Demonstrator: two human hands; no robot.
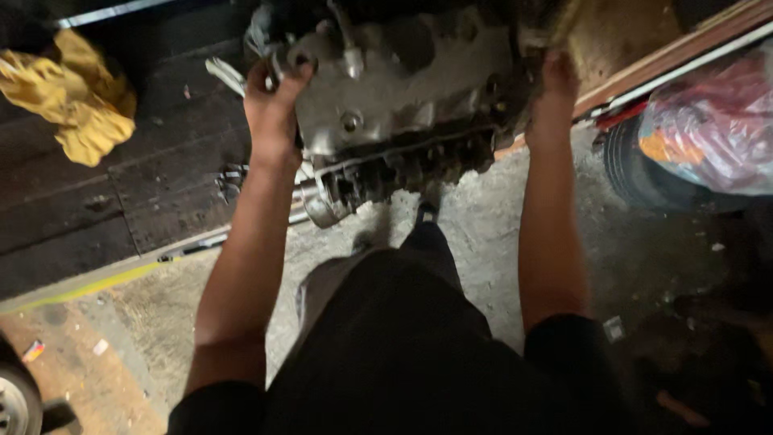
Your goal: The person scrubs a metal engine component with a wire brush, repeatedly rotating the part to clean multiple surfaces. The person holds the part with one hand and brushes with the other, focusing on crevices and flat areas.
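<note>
Two hands on the engine block (403, 89), top centre: left hand (274, 105) clamped on a fitting, right hand (558, 84) grip unclear. Greasy metal could slip toward your foot (425, 211).

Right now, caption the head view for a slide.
Both hands, left and right, grip a grimy engine block over a concrete floor.

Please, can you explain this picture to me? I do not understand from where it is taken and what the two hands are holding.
The camera sits on a person's head and looks down, so you see their own arms and dark clothes. Both hands grip a large, dirty metal engine: the left hand at its left end, the right hand at its right end. It cannot be told whether the engine hangs or rests on something. Below is a rough concrete floor. At left, a yellow rag lies on dark boards. At right is a tyre with a plastic bag above it.
</note>
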